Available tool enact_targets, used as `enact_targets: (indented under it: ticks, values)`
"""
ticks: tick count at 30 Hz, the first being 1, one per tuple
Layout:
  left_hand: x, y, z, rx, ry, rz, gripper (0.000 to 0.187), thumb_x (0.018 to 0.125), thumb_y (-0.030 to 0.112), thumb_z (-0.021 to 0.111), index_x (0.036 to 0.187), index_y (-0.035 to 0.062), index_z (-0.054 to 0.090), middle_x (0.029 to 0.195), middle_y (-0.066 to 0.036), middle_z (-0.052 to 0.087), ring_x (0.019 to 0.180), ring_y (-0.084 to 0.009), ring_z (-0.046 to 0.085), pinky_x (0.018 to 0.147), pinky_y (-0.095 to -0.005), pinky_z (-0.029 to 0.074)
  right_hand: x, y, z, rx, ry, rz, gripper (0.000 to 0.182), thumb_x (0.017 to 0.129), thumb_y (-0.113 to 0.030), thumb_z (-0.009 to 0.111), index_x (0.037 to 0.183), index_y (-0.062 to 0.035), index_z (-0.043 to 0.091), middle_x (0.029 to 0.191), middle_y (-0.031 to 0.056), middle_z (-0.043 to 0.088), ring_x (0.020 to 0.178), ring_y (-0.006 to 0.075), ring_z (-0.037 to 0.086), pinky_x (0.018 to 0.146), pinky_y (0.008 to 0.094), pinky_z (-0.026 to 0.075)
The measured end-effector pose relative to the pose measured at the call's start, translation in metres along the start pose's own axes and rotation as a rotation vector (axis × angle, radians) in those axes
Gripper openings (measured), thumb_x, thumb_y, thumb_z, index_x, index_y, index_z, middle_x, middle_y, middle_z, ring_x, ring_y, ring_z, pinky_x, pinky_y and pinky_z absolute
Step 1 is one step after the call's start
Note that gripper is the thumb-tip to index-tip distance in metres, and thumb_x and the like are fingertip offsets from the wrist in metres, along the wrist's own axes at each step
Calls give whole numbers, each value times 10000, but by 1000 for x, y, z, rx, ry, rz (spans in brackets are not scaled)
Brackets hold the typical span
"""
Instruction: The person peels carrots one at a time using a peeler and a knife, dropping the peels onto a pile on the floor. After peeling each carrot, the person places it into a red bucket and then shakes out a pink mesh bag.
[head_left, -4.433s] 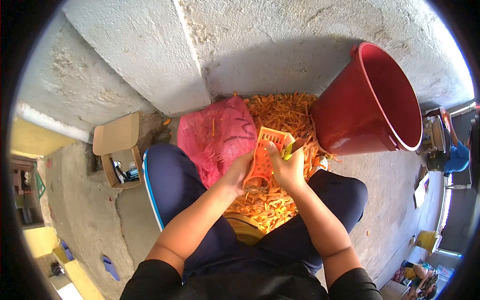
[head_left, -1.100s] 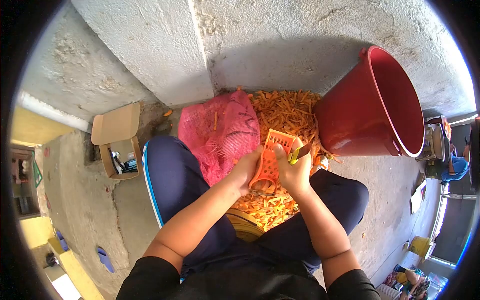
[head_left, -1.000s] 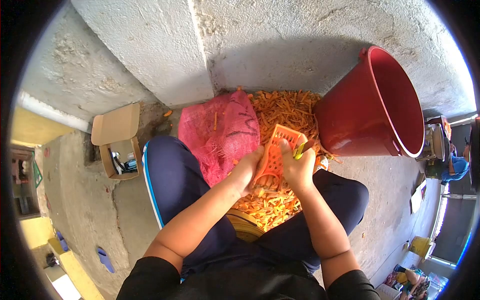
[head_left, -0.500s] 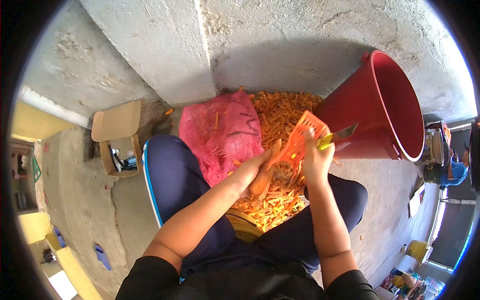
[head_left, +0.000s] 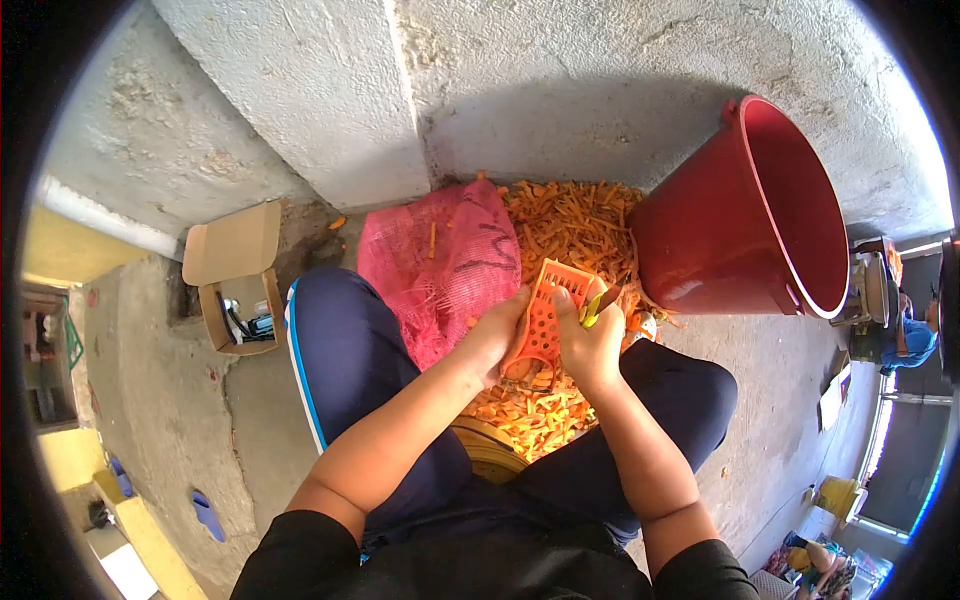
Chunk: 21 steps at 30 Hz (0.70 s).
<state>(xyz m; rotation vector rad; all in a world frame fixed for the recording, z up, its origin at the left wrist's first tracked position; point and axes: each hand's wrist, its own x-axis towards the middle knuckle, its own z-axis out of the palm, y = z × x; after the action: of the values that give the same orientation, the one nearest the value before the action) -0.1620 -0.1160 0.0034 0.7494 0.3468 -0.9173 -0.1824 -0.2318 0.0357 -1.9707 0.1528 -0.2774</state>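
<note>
Open cardboard box [head_left: 231, 247], wall [head_left: 290, 90] rising behind it, slipper [head_left: 207, 514] lying in front of it, paper [head_left: 831, 408] lying far to its right

Rough pale wall [head_left: 560, 50] — cracked concrete floor [head_left: 170, 390]

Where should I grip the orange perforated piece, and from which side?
Probably take the orange perforated piece by its long left edge, from the left, as the left hand does: the right hand, also holding a yellow-handled knife, crowds the opposite side.
</note>
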Motion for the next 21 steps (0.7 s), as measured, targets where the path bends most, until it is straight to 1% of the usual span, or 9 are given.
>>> enact_targets:
  ticks: [7,8,10,12,13,16,18,20,21]
  values:
    - [7,0,3,5,-8,49,369,887,355,326,1005,51,499,797,-56,587,615,-138,581,500,-290,491,2,7,0,-33,25,-73,150,803,-121,543,901,-7,539,667,123,588,583,158,568,554,282,440]
    - [9,0,3,22,-11,65,372,886,359,322,1005,53,500,782,-55,583,600,-139,575,492,-289,488,4,8,-3,-82,86,-36,146,815,-130,530,895,-8,538,694,89,577,609,131,536,566,267,424]
    - [-1,-5,-5,189,-71,-43,378,883,372,317,993,62,502,746,-46,564,588,-137,556,497,-280,482,17,9,-13,-179,206,38,150,839,-148,505,883,-8,536,747,21,554,663,76,472,592,236,392]
    - [-3,-9,-7,264,-103,-92,383,881,384,310,979,68,503,713,-37,544,575,-135,536,492,-270,473,38,2,-29,121,277,199,154,846,-162,500,878,-16,534,722,5,534,649,57,440,578,228,376]
    - [0,-11,-8,257,-103,-91,385,881,388,306,972,70,503,696,-33,534,567,-133,527,485,-265,466,45,17,-34,-121,326,64,163,847,-174,507,880,-15,525,690,-5,510,638,52,422,581,223,370]
    - [3,-11,-8,204,-141,-111,391,881,394,297,971,68,493,677,-20,494,583,-122,496,486,-249,441,51,28,-36,-85,404,-2,177,844,-187,517,888,-15,519,672,-2,500,620,61,422,579,222,370]
    - [-4,-7,-2,185,-112,-109,400,880,390,299,1010,63,487,691,-16,479,596,-118,482,497,-242,434,62,34,-42,-170,524,-57,187,840,-198,527,819,-13,508,644,-4,485,582,81,413,541,234,361]
    - [-8,-7,-8,134,-284,-122,396,868,376,348,1067,55,467,708,-11,466,608,-115,470,512,-239,430,75,42,-63,-107,647,47,135,827,-158,534,853,-26,538,669,39,553,562,84,464,535,248,397]
    - [-9,-8,-11,108,-370,-129,403,862,368,372,1095,50,457,716,-8,460,613,-114,464,520,-237,428,79,45,-72,-63,686,116,134,830,-163,531,827,-30,534,648,31,538,544,78,447,510,245,380]
